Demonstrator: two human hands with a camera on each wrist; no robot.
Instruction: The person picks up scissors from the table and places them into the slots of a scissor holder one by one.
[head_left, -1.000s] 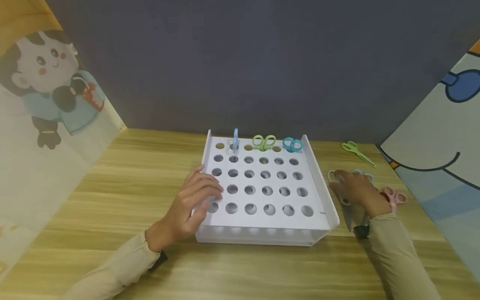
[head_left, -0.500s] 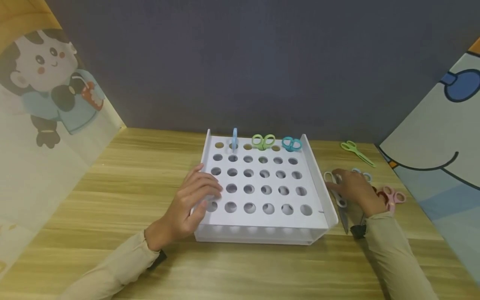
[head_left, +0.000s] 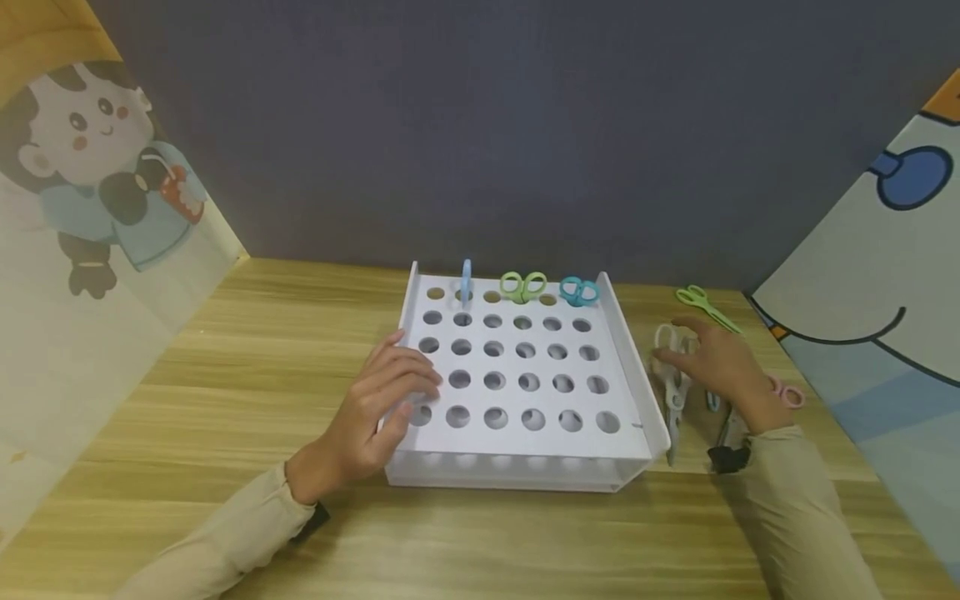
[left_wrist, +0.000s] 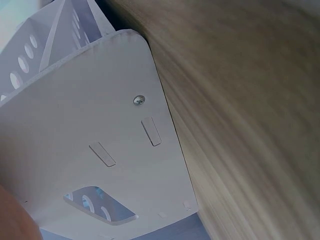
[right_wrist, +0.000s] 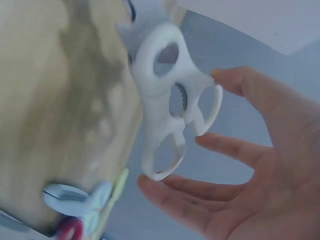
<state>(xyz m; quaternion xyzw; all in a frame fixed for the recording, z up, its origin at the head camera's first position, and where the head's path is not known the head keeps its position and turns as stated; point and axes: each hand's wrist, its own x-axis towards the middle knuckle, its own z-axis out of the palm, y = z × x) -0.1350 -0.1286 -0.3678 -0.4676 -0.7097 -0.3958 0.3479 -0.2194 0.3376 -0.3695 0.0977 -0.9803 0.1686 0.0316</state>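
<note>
My right hand (head_left: 723,367) pinches the white handles of a pair of kitchen scissors (right_wrist: 160,65) between thumb and fingers. The scissors hang blades-down beside the rack's right wall, and a toothed gap shows between their handles in the right wrist view. My left hand (head_left: 375,404) rests over the left edge of a white rack (head_left: 510,439) with rows of round holes. In its back row stand light blue scissors (head_left: 466,282), green scissors (head_left: 522,287) and teal scissors (head_left: 579,292), handles up. The left wrist view shows the rack's side wall (left_wrist: 110,90) and a bit of finger.
Light green scissors (head_left: 707,308) lie on the wooden table (head_left: 225,392) at the back right. Pink-handled scissors (head_left: 789,393) lie partly hidden behind my right wrist. Light blue scissors (right_wrist: 75,200) show below my hand. A dark wall panel (head_left: 487,142) stands behind the table.
My right hand has taken hold of the white kitchen scissors and tilted their handles up off the table. My left hand stays on the rack.
</note>
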